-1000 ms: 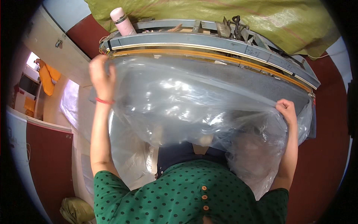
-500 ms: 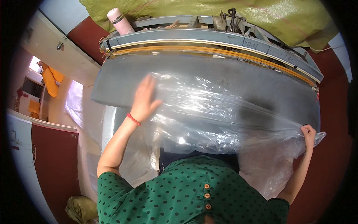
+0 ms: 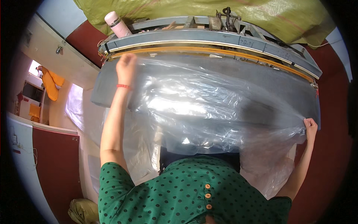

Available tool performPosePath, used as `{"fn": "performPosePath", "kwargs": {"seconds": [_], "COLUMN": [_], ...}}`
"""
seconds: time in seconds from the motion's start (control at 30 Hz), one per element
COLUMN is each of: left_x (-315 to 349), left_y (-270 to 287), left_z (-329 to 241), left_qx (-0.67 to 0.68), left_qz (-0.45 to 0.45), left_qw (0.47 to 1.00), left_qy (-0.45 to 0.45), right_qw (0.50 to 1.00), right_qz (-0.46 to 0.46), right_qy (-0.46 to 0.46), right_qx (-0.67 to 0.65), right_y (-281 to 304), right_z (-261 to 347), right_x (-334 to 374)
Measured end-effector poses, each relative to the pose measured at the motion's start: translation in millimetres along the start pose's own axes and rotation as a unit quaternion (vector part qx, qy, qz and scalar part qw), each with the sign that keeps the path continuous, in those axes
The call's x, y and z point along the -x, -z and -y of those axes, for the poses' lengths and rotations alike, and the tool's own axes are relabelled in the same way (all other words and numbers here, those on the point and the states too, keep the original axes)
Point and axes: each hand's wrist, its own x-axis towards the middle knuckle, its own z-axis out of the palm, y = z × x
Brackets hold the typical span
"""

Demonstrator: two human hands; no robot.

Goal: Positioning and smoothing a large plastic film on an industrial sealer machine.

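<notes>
A clear, shiny plastic sheet (image 3: 194,104) lies wrinkled over the grey padded work surface (image 3: 276,74). Near the far left of that surface, my left hand (image 3: 126,69) is closed on the sheet's far edge, slightly blurred; a red bead bracelet circles the wrist. At the right end, my right hand (image 3: 310,126) pinches the same sheet, and taut folds run from its fingers toward the middle. The sheet's near part drapes over the front edge of the surface and hangs down on both sides of my body.
Behind the surface runs a grey metal frame (image 3: 156,39) with an orange strip (image 3: 179,49) along it. On its left end stands a pink bottle (image 3: 118,25), tilted. A metal clamp (image 3: 226,18) sits farther right. Yellow-green woven sheeting (image 3: 283,18) covers the back. An open door (image 3: 71,56) is at left.
My left hand has moved away from me and a little left, going from open fingers to closed on the sheet's edge, which is now drawn farther back. The right hand has shifted slightly away from me.
</notes>
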Motion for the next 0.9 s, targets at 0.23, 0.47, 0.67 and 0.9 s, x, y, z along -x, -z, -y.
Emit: {"fn": "performPosePath", "kwargs": {"seconds": [0.23, 0.47, 0.67, 0.9], "left_x": [37, 48, 35, 39], "left_y": [-20, 7, 4, 13], "left_z": [-28, 39, 12, 81], "left_qx": [-0.261, 0.119, 0.262, -0.211], "left_qz": [-0.163, 0.070, -0.050, -0.047], "left_qw": [0.910, 0.982, 0.945, 0.976], "left_qy": [-0.277, 0.128, 0.190, 0.027], "right_qw": [0.999, 0.999, 0.999, 0.999], "right_qz": [-0.009, 0.005, -0.006, -0.001], "right_qy": [0.021, 0.015, 0.020, 0.019], "right_qx": [0.047, 0.047, 0.046, 0.037], "right_y": [-11, -14, -16, -23], "right_z": [5, 0, 1, 2], "right_x": [-7, -16, -16, -19]}}
